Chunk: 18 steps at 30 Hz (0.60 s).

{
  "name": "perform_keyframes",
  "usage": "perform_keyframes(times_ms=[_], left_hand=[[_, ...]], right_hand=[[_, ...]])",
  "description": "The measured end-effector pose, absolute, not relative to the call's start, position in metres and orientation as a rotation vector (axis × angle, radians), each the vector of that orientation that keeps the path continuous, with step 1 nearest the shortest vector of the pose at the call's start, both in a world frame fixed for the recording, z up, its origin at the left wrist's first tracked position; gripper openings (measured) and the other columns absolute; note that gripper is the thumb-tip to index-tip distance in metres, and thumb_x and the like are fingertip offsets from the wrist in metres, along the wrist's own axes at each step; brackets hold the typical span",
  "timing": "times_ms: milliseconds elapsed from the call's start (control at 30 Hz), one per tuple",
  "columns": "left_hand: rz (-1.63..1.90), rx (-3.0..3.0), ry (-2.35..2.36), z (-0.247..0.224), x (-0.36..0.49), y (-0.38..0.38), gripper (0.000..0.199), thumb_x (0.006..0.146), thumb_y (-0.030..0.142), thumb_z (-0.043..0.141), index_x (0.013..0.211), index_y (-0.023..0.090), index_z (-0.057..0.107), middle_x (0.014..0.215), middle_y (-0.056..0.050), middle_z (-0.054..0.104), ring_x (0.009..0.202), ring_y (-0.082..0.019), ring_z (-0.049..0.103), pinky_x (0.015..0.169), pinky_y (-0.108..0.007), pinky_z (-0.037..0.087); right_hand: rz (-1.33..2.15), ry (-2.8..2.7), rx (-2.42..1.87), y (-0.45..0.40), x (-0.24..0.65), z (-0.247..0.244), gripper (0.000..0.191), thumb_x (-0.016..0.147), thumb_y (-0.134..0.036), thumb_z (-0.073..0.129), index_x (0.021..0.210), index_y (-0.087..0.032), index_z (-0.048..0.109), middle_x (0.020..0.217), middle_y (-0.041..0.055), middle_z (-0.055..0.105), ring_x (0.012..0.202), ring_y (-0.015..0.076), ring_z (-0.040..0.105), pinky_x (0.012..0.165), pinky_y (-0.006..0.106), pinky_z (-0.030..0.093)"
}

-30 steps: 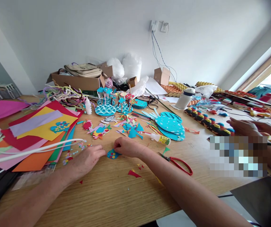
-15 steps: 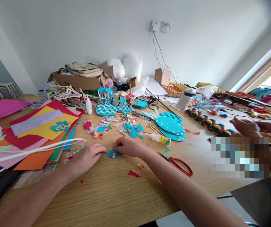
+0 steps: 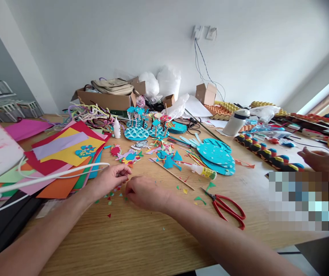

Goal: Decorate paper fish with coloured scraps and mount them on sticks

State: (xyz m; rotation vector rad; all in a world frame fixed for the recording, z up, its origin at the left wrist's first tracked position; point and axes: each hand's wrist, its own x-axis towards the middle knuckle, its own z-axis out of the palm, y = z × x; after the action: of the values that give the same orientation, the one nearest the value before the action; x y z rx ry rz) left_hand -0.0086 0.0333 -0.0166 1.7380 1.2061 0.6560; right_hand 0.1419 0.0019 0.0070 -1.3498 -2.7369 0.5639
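My left hand (image 3: 114,178) is over small paper scraps (image 3: 110,197) near the middle of the wooden table, its fingers curled together. Close beside it my right hand (image 3: 144,193) rests low over the table with closed fingers; what either hand holds is hidden or too small to make out. A thin wooden stick (image 3: 174,175) lies beyond my right hand. Red-handled scissors (image 3: 229,207) lie to the right, partly open. Behind the hands are paper fish cutouts (image 3: 130,156), blue scraps (image 3: 168,158) and a glue bottle (image 3: 203,171) on its side.
Coloured paper sheets (image 3: 58,184) and a white cable (image 3: 66,173) are at the left. Blue paper discs (image 3: 214,155), wave-patterned stands (image 3: 136,133), a white bottle (image 3: 117,128) and a cup (image 3: 236,122) are farther back. Another person's hand (image 3: 318,159) is at the right.
The blue fish that was between my hands is out of sight. My right hand has moved left and nearer me. The wooden stick now shows, the red scrap does not, and the view has shifted left.
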Motion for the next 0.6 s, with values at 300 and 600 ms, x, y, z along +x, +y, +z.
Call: perform_keyframes(times_ms=[300,600], left_hand=[[0.641,1.622,1.184,-0.015,-0.008,0.032,0.027,0.062,0.026,0.053,0.087,0.017,0.053,0.059,0.006,0.049,0.045,-0.008,0.043,0.041,-0.019,0.031],[0.763,1.563,1.162,-0.015,-0.002,0.033,0.026,0.059,0.024,0.057,0.084,0.017,0.054,0.067,0.002,0.059,0.063,-0.014,0.056,0.055,-0.025,0.043]], right_hand=[[0.613,-2.436,-1.442,0.017,0.159,0.001,0.021,0.076,-0.016,0.045,0.082,-0.016,0.065,0.076,0.003,0.066,0.066,0.0116,0.056,0.057,0.019,0.037],[0.742,-2.297,-1.449,0.022,0.156,-0.008,0.018,0.074,-0.018,0.048,0.082,-0.016,0.065,0.075,0.0006,0.067,0.063,0.0092,0.056,0.051,0.017,0.036]])
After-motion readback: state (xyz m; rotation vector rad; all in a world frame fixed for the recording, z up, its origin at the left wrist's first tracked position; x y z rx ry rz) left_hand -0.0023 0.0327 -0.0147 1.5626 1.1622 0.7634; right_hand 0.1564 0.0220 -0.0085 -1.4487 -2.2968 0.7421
